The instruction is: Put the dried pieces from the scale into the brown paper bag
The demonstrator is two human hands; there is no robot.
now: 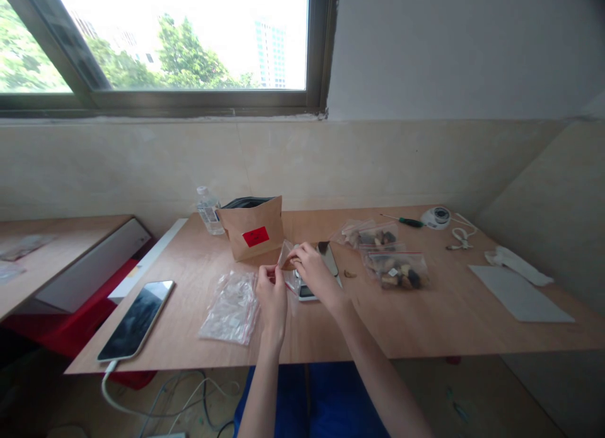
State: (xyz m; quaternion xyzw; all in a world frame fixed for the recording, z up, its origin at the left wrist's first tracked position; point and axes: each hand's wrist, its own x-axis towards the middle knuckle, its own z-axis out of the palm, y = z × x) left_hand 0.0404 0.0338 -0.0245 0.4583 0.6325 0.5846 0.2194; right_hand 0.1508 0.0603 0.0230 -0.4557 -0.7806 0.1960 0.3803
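Observation:
My left hand [273, 294] is closed on the edge of a small clear zip bag [292, 284]. Close beside it, my right hand [309, 266] has its fingers together at the same bag's upper part; whether they pinch the bag or something small is hidden. Beneath my right hand lies a small digital scale [308, 293], partly covered, with a dark piece [323, 247] near its far end. An open brown paper bag [250, 230] with a red label stands behind my left hand. Flat clear zip bags [231, 307] lie to the left of that hand.
Filled zip bags [398, 271] and a small brown piece [350, 275] lie right of the scale. Further right are a screwdriver [410, 222], a white dome camera [437, 217] and a white sheet [520, 294]. A phone [136, 321] and a bottle [209, 211] are on the left.

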